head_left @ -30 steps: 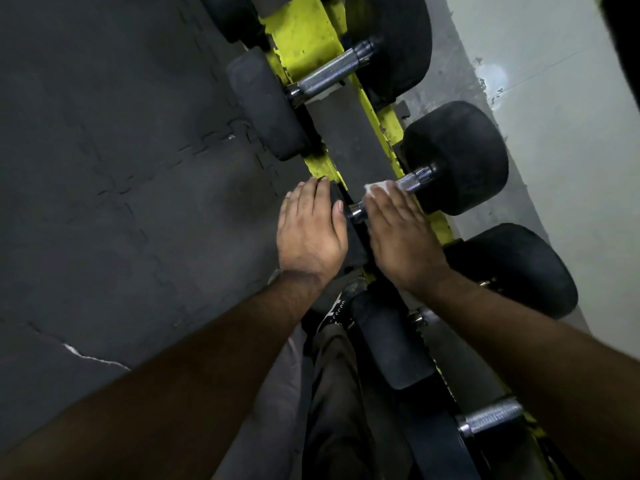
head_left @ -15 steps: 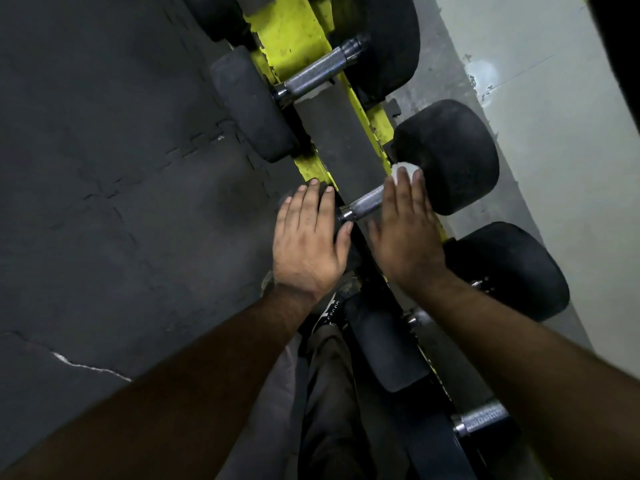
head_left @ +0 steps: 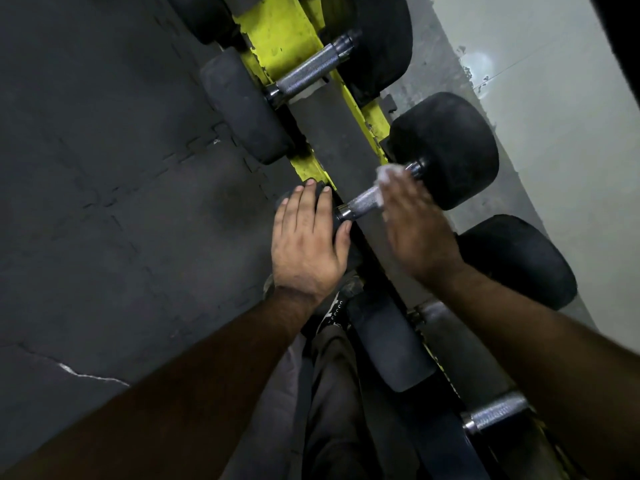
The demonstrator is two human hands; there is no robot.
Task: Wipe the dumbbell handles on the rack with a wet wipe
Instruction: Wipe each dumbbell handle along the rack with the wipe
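Note:
Several black dumbbells lie across a yellow rack (head_left: 277, 32). My right hand (head_left: 415, 226) lies with straight fingers over the far half of the middle dumbbell's knurled steel handle (head_left: 362, 201), pressing a white wet wipe (head_left: 387, 175) against it near the far black head (head_left: 450, 150). My left hand (head_left: 308, 244) rests flat, fingers straight, on the near black head of the same dumbbell, mostly covering it. The near part of the handle shows bare between my hands.
Another dumbbell handle (head_left: 308, 72) lies further up the rack, a third (head_left: 497, 412) at the lower right under my right forearm. Dark rubber floor mats (head_left: 104, 168) spread left. A pale wall (head_left: 554, 133) stands right. My trouser legs (head_left: 329, 393) show below.
My right hand slid with the wipe along the handle from its near end toward the far head. My left hand stayed on the near head.

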